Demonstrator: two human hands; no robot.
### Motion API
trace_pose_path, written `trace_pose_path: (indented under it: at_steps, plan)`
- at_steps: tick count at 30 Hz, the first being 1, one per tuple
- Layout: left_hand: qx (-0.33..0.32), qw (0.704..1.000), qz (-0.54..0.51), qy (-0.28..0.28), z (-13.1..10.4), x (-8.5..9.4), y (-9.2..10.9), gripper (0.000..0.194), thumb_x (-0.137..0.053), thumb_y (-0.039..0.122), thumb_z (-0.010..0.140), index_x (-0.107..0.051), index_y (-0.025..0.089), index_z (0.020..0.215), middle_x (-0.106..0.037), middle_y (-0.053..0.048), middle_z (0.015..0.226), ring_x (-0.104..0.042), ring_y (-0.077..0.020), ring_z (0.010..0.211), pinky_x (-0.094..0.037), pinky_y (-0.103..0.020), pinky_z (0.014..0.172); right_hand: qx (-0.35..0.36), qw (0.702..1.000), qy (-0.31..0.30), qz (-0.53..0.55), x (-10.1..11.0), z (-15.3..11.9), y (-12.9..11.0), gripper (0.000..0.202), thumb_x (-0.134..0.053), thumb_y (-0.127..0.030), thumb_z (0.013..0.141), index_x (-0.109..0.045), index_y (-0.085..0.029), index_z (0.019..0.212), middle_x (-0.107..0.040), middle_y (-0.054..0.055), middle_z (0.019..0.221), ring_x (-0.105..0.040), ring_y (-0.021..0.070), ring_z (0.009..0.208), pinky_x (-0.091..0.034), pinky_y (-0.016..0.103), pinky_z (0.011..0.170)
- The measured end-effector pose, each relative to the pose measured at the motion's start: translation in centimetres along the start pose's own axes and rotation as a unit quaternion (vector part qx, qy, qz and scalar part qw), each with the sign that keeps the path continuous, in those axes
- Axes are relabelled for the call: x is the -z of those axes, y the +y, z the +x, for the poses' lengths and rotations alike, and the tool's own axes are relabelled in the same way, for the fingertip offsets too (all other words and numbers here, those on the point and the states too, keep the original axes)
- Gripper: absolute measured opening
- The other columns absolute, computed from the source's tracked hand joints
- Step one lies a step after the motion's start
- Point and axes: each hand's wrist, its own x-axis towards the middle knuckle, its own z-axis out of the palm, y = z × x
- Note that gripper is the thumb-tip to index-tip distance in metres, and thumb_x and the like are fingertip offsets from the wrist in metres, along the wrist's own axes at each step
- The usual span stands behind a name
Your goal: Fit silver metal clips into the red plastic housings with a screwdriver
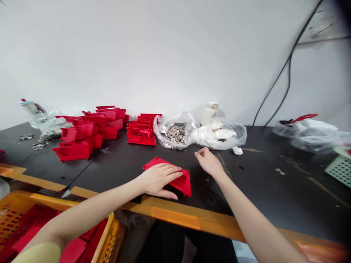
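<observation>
A red plastic part (186,182) with small raised corners lies on the black tabletop in front of me. My left hand (161,179) rests flat across it, fingers stretched out and thumb apart near its front edge. To the right, my right hand (207,160) is raised a little beyond the part with thumb and fingertips pinched together. A tiny greyish bit shows at the fingertips, too small to name. Just beyond the hands sits an open clear plastic bag (175,134) full of small metal pieces.
Red parts (90,131) are stacked at left, with another red stack (141,129) beside the bag. A second plastic bag (219,135) and white bottle (210,111) stand behind. A yellow crate (109,237) is below left; a pale green basket (340,170) is right.
</observation>
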Motion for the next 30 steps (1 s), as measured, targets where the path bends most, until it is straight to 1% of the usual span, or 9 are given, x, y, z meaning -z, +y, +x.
trace_pose_path:
  at_steps: [4,8,11,14,16,18,21,25,30]
  plan:
    - [0.022,0.999,-0.028,-0.007,2.7,-0.2,-1.0,0.061,-0.042,0.054,0.093,-0.045,0.012,0.137,-0.054,-0.013,0.137,-0.051,-0.0252,0.124,-0.039,-0.038,0.105,0.034,0.996,-0.009,-0.085,-0.8,0.1,0.6,0.015,-0.053,-0.024,0.078,-0.062,-0.018,0.088,-0.06,0.015,0.106,-0.054,0.034,0.105,-0.039,0.044,0.09]
    - [0.02,0.999,-0.039,0.0,3.7,-0.7,-2.0,0.058,-0.045,0.051,0.092,-0.049,0.012,0.135,-0.057,-0.012,0.135,-0.052,-0.026,0.123,-0.039,-0.038,0.105,0.062,0.99,0.002,-0.124,-1.1,-0.1,0.7,0.028,-0.051,-0.027,0.082,-0.064,-0.014,0.104,-0.055,0.019,0.117,-0.05,0.0384,0.111,-0.038,0.049,0.095]
    - [-0.012,0.998,-0.064,0.0,3.2,-0.7,-2.5,0.053,-0.048,0.049,0.092,-0.053,0.016,0.132,-0.058,-0.009,0.135,-0.052,-0.0222,0.125,-0.034,-0.035,0.11,0.095,0.988,0.011,-0.118,-1.0,-0.2,0.2,0.031,-0.049,-0.031,0.085,-0.063,-0.015,0.107,-0.054,0.018,0.117,-0.049,0.0363,0.114,-0.037,0.049,0.097]
    - [-0.03,0.992,-0.121,0.015,2.5,-0.3,-2.6,0.059,-0.057,0.056,0.084,-0.056,0.017,0.129,-0.059,-0.009,0.133,-0.054,-0.0226,0.124,-0.029,-0.036,0.114,0.141,0.985,-0.005,-0.096,-0.9,0.4,-0.8,0.026,-0.05,-0.03,0.086,-0.064,-0.017,0.104,-0.058,0.014,0.111,-0.053,0.0295,0.111,-0.039,0.043,0.1]
    - [-0.002,0.988,-0.152,0.029,2.2,-0.1,-2.5,0.061,-0.058,0.057,0.084,-0.055,0.017,0.129,-0.063,-0.009,0.127,-0.057,-0.0224,0.12,-0.033,-0.036,0.111,0.171,0.981,-0.018,-0.085,-0.8,1.4,-1.7,0.024,-0.052,-0.028,0.085,-0.063,-0.017,0.103,-0.06,0.012,0.108,-0.056,0.026,0.108,-0.041,0.04,0.099]
    - [0.056,0.986,-0.149,0.045,2.1,0.0,-2.4,0.054,-0.052,0.052,0.089,-0.053,0.017,0.131,-0.063,-0.01,0.128,-0.056,-0.0219,0.121,-0.034,-0.037,0.11,0.19,0.978,-0.025,-0.083,-0.6,2.9,-2.7,0.024,-0.052,-0.028,0.087,-0.062,-0.016,0.105,-0.061,0.012,0.109,-0.058,0.0235,0.104,-0.044,0.038,0.097]
    - [0.123,0.984,-0.12,0.041,2.0,-0.4,-2.3,0.053,-0.05,0.045,0.091,-0.048,0.015,0.135,-0.054,-0.012,0.138,-0.047,-0.0239,0.13,-0.025,-0.045,0.116,0.207,0.974,-0.028,-0.089,-0.6,5.9,-4.4,0.026,-0.045,-0.025,0.093,-0.059,-0.014,0.112,-0.063,0.01,0.11,-0.062,0.018,0.097,-0.048,0.034,0.091]
    - [0.137,0.982,-0.131,-0.01,2.1,-0.6,-2.5,0.051,-0.05,0.041,0.089,-0.051,0.014,0.133,-0.057,-0.011,0.134,-0.05,-0.0235,0.126,-0.026,-0.045,0.116,0.237,0.961,-0.068,-0.128,-2.0,9.5,-6.5,0.025,-0.049,-0.029,0.095,-0.059,-0.014,0.113,-0.064,0.007,0.11,-0.063,0.0174,0.099,-0.051,0.039,0.088]
    - [0.096,0.984,-0.14,-0.047,1.9,0.2,-3.4,0.05,-0.053,0.036,0.086,-0.054,0.016,0.132,-0.056,-0.01,0.136,-0.05,-0.0224,0.127,-0.025,-0.042,0.117,0.229,0.931,-0.165,-0.229,-5.5,11.6,-7.8,0.026,-0.057,-0.034,0.091,-0.062,-0.014,0.107,-0.064,0.007,0.109,-0.062,0.0182,0.098,-0.052,0.041,0.087]
